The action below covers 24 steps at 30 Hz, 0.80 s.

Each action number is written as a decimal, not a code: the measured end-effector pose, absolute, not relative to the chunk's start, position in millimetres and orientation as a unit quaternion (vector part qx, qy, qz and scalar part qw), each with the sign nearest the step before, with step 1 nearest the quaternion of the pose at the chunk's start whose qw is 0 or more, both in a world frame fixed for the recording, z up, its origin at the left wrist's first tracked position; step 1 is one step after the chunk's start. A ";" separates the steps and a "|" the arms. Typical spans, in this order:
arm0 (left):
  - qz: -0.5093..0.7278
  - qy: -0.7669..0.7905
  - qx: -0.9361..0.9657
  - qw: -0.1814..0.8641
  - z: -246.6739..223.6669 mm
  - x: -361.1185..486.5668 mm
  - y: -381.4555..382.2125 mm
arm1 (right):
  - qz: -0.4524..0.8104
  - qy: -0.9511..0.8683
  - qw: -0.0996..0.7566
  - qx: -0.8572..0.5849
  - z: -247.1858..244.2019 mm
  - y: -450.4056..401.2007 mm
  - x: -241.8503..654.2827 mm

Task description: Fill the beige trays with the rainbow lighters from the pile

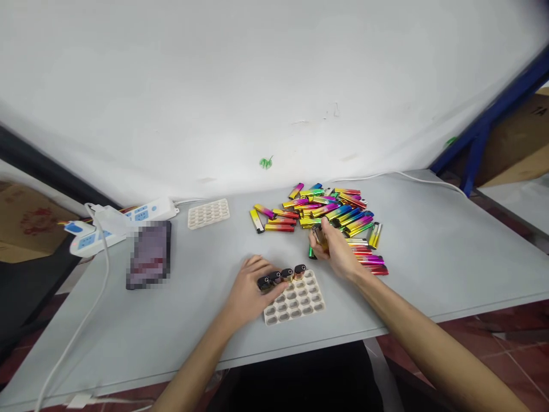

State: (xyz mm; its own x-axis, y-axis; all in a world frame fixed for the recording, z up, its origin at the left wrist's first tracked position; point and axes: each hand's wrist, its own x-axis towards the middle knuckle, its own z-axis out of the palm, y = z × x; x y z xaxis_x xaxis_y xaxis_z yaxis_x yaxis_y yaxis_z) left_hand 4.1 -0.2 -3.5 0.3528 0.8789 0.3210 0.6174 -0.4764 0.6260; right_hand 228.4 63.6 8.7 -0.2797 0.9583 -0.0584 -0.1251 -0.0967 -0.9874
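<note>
A pale tray (295, 313) with rows of oval holes lies near the table's front edge. Several black-topped lighters (286, 274) stand upright along its far row. My left hand (249, 292) is closed about the left ones, thumb in front and fingers behind. Over the near side of a loose pile, my right hand (337, 252) grips a lighter (318, 233) with its dark top up; the fingers hide most of its body. The pile of shiny coloured lighters (326, 207) lies beyond that hand, with more lighters (374, 260) to its right.
A second holed tray (209, 213) lies at the back left. Near it are a white power strip (146, 212) with cables and a dark, pixelated flat object (148, 254). The wall (240, 114) bounds the grey table (184, 326); a blue frame (476, 149) stands right.
</note>
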 end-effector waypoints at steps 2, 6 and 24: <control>0.322 0.469 0.797 0.202 -3.9 4.0 0.2 | 0.616 -0.495 0.443 -0.424 6.7 64.0 228.3; 0.324 0.469 0.797 0.200 -4.2 3.7 1.0 | 0.620 -0.473 0.459 -0.425 6.0 64.6 228.8; 0.326 0.467 0.801 0.186 -6.1 2.6 0.9 | 0.590 -0.479 0.486 -0.433 6.6 66.5 230.0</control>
State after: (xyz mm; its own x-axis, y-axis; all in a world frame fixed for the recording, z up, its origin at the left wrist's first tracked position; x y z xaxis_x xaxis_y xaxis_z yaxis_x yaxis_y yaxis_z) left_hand 2.6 0.9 -6.1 0.3518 0.8689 0.3481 0.6257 -0.4949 0.6030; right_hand 230.0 66.5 6.6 -0.1537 0.9871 -0.0453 -0.1586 -0.0699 -0.9849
